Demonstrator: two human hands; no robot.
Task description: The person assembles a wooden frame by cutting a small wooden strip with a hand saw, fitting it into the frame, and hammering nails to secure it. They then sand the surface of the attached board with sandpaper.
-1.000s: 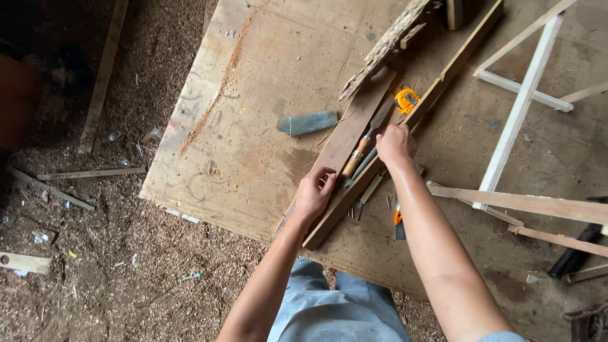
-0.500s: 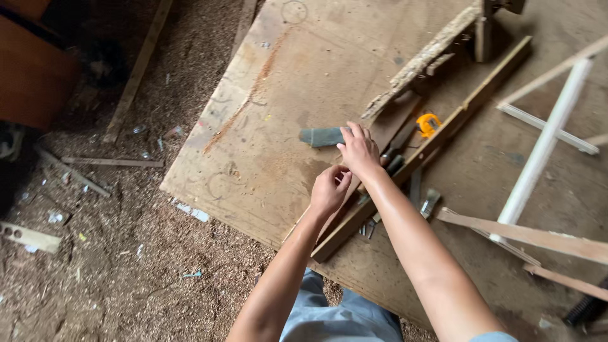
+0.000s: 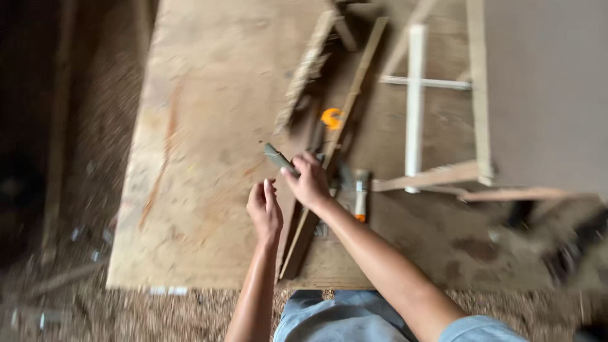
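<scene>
Small grey-green flat piece (image 3: 278, 158), lying alone on the plywood board (image 3: 209, 126) a second ago, now lifted at one end and pinched in the right hand (image 3: 310, 180), fingers curled shut around its near end. Sticking out up and to the left from the fist, just above the board, close to the long wooden strip (image 3: 329, 171). Too blurred to tell what kind of piece.

Left hand (image 3: 265, 209) off the strip, where it pressed down a second ago; now raised just beside the right hand, open, fingers together and pointing up, holding nothing. Both hands closer together than before, so the pick-up judged done and the strip left free.

Further out: orange tool part (image 3: 331, 118) beside the strip, a small hammer-like tool (image 3: 361, 193) to the right of the wrist, a white crossed frame (image 3: 416, 95) beyond, sawdust floor (image 3: 82, 304) around the board.
</scene>
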